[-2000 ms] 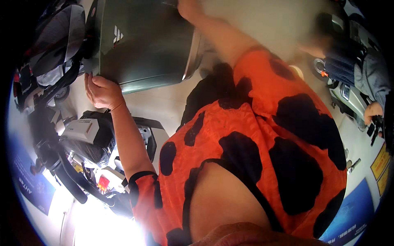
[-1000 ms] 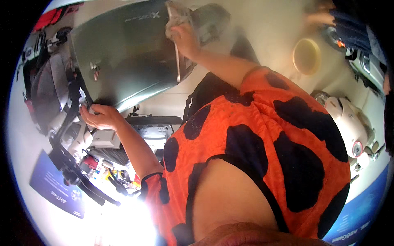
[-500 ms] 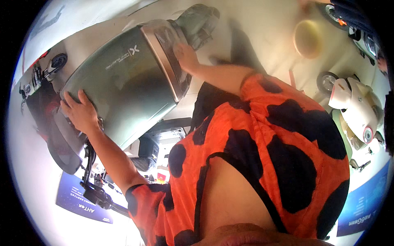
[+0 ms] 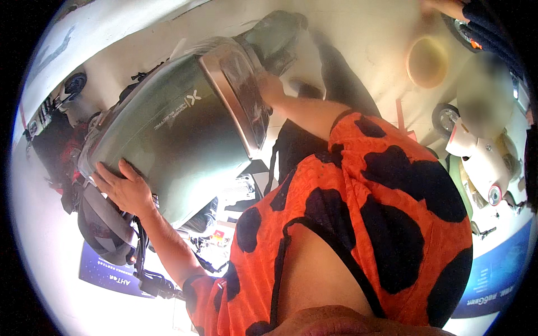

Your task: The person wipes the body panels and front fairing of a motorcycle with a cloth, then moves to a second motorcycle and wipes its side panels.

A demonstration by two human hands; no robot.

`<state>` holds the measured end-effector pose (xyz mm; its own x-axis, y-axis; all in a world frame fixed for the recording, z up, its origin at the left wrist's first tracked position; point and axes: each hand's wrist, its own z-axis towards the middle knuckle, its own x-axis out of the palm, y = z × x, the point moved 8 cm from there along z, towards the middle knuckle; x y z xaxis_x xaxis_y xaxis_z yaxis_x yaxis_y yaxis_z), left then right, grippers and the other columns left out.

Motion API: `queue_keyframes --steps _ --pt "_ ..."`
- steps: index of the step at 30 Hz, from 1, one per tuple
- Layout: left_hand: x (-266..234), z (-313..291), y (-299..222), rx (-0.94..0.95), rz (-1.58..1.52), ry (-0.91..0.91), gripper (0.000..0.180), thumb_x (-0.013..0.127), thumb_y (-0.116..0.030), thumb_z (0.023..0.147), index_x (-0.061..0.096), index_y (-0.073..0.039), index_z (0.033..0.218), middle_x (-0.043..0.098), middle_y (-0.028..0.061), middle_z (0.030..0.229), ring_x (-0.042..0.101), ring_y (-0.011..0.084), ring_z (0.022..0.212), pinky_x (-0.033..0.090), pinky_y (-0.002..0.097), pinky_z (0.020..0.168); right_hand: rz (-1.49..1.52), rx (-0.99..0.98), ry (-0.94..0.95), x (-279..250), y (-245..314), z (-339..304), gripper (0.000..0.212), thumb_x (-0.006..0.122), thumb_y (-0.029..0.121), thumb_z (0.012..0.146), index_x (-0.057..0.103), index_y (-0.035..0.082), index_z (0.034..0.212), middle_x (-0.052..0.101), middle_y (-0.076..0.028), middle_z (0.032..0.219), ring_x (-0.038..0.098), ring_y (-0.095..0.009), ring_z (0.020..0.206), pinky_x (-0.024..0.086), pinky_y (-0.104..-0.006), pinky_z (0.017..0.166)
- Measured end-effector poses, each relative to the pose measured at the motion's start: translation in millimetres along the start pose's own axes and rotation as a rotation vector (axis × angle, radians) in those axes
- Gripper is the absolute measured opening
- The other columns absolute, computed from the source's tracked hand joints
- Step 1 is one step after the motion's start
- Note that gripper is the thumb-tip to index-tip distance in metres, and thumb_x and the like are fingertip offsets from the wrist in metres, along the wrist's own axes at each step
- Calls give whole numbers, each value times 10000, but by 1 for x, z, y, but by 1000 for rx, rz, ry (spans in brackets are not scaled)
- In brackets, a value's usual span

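Dark green panel (image 4: 162, 143) sits left of centre on my feed, its brown-trimmed end toward the right. Left hand (image 4: 126, 191): fingers spread wide, laid on the panel's lower left part. Right hand (image 4: 271, 89): at the brown-trimmed end, blurred; I cannot tell whether it grips. In the way: the panel hides much of the floor; a dark handlebar (image 4: 158, 285) stands just beside the left forearm. To the right, well apart: 1 cream scooter (image 4: 483, 159), 1 round yellow object (image 4: 427, 63). Top right: 1 co-worker's hand (image 4: 446, 7).
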<state>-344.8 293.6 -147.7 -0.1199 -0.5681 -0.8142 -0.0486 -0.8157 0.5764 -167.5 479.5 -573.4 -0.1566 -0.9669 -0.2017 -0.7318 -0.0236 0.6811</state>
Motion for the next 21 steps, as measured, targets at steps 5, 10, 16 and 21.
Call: queue_keyframes --steps 5,10,16,21 --pt "2 3 -4 11 -2 25 612 325 -495 904 312 -77 1351 291 248 1367 360 397 1220 356 462 966 16 -231 21 -16 79 97 339 514 84 775 585 54 1105 574 -213 1097 537 -363 1025 421 -429 888" --pt "1 8 -9 36 0 25 615 324 -485 913 318 -41 1338 301 245 1360 329 372 1250 332 456 990 -46 -324 236 12 96 155 335 513 91 770 589 59 1095 578 -203 1096 543 -366 1010 427 -426 878" --pt "6 12 -7 35 11 13 610 322 -491 913 333 -50 1334 305 240 1360 333 369 1248 346 447 983 -212 -464 259 24 65 180 277 491 126 776 628 67 1009 604 -203 1004 568 -371 945 456 -408 820" --pt "8 13 -4 22 -19 24 634 281 -528 911 335 -54 1328 311 247 1347 342 396 1235 372 470 957 -203 -503 637 61 199 154 283 493 220 793 641 98 1001 614 -167 1014 575 -347 950 451 -398 808"
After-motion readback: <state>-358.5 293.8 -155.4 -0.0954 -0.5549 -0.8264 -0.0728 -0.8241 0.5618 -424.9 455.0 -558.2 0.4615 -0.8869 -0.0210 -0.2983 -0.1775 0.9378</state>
